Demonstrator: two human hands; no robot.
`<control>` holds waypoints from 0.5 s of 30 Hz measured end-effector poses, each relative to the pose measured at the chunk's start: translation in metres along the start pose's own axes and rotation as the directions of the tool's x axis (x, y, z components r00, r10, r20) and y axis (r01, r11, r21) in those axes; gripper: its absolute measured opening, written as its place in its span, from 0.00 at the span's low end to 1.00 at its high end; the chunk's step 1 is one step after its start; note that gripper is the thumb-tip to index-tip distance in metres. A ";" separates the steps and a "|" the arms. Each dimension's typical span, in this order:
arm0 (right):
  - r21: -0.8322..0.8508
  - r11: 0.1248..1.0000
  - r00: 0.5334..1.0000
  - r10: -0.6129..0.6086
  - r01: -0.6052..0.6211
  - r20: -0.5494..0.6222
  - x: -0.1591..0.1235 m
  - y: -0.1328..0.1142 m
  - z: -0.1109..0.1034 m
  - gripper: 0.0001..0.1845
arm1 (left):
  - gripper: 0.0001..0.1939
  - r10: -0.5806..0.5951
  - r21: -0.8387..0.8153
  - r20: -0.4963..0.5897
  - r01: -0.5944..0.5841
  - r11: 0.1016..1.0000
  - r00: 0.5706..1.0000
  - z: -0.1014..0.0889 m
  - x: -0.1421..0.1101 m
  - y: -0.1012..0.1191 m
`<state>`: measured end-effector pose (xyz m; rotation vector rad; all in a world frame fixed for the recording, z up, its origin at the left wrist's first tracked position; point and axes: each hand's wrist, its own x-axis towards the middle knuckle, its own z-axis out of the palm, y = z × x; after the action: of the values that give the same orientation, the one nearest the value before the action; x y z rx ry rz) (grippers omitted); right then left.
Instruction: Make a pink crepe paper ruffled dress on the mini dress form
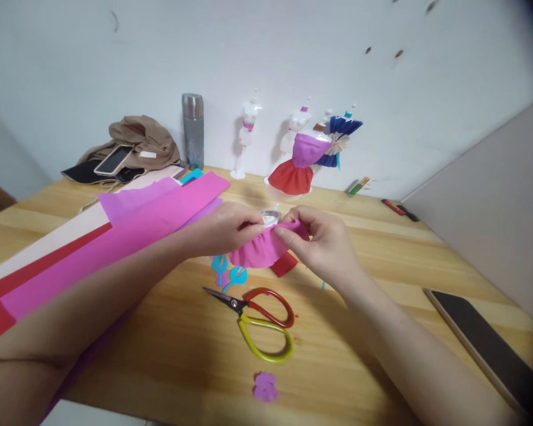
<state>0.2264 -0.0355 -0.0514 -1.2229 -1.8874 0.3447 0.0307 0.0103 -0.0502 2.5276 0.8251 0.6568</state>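
My left hand (224, 229) and my right hand (324, 242) meet above the middle of the wooden table (364, 361). Both pinch a gathered piece of magenta crepe paper (260, 249) that bunches into pleats between them. A small clear object (270, 216) shows just behind the fingers, partly hidden. Below the paper lie teal paper cut-outs (231, 272) and a small red piece (284, 264). Scissors (260, 319) with one red and one yellow-green handle rest closed on the table in front of my hands.
Long pink, purple, red and cream paper sheets (115, 236) stretch along the left. Small mannequins, one in a red and purple paper dress (299, 163), stand by the wall. A steel flask (192, 130), a brown bag with a phone (135, 145), a tablet (484, 340) and a purple flower cut-out (265, 386) also sit here.
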 end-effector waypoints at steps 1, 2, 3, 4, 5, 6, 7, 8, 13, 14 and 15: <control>-0.001 1.000 1.000 0.000 0.000 0.002 -0.001 -0.001 0.000 0.09 | 0.16 0.011 0.023 -0.021 -0.011 1.000 1.000 0.000 0.000 0.001; 0.001 1.000 1.000 -0.001 0.001 0.003 -0.002 -0.002 0.001 0.08 | 0.16 0.020 0.045 -0.037 -0.018 0.999 0.999 0.000 0.000 0.001; 0.008 1.000 1.000 -0.002 0.002 0.005 -0.002 -0.004 0.001 0.08 | 0.16 0.026 0.062 -0.047 -0.024 0.998 0.999 0.000 0.000 0.002; 0.019 1.000 1.000 -0.005 0.005 0.005 -0.003 -0.005 0.002 0.07 | 0.16 0.032 0.073 -0.052 -0.028 0.997 0.998 0.000 -0.001 0.003; 0.033 0.999 1.000 -0.010 0.010 0.006 -0.004 -0.007 0.003 0.07 | 0.15 0.037 0.081 -0.054 -0.033 0.996 0.998 0.000 -0.001 0.004; 0.048 0.999 1.000 -0.016 0.015 0.008 -0.005 -0.009 0.003 0.07 | 0.15 0.041 0.088 -0.055 -0.036 0.995 0.998 0.000 -0.001 0.005; 0.062 0.998 1.000 -0.024 0.023 0.011 -0.006 -0.011 0.004 0.07 | 0.14 0.047 0.093 -0.058 -0.041 0.995 0.997 0.000 -0.002 0.005; 0.070 0.997 0.999 -0.033 0.032 0.016 -0.006 -0.013 0.005 0.07 | 0.14 0.050 0.098 -0.064 -0.043 0.994 0.997 0.000 -0.002 0.006; 0.043 0.999 1.000 -0.031 0.031 -0.002 -0.008 -0.015 0.003 0.07 | 0.14 0.036 0.119 -0.071 -0.028 0.993 0.997 -0.001 -0.002 0.008; 0.033 0.999 1.000 -0.013 0.013 -0.011 -0.008 -0.015 0.003 0.07 | 0.14 0.037 0.125 -0.072 -0.027 0.992 0.997 -0.002 -0.002 0.009; 0.026 1.000 1.000 0.002 -0.002 -0.019 -0.008 -0.015 0.002 0.07 | 0.14 0.041 0.129 -0.072 -0.032 0.991 0.997 -0.002 -0.002 0.009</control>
<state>0.2169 -0.0488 -0.0477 -1.2069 -1.8599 0.3567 0.0321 0.0026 -0.0449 2.6524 0.8741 0.7353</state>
